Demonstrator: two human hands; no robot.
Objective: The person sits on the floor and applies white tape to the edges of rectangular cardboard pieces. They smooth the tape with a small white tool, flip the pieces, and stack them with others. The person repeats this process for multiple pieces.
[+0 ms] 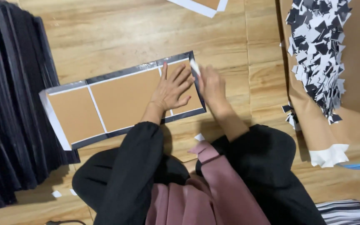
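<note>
A long brown cardboard panel [121, 100] with a dark glossy border and white dividing strips lies on the wooden floor in front of me. My left hand [172, 87] rests flat on its right section, fingers spread. My right hand [211, 85] sits at the panel's right edge, closed around a small white tool [195, 66] whose tip touches the border near the far right corner.
A stack of black sheets [13, 104] stands along the left. At the right, brown paper [355, 83] carries a heap of black and white paper scraps [319, 50]. Small scraps lie on the floor [105, 33]. Another white-edged panel [201, 5] lies at the top.
</note>
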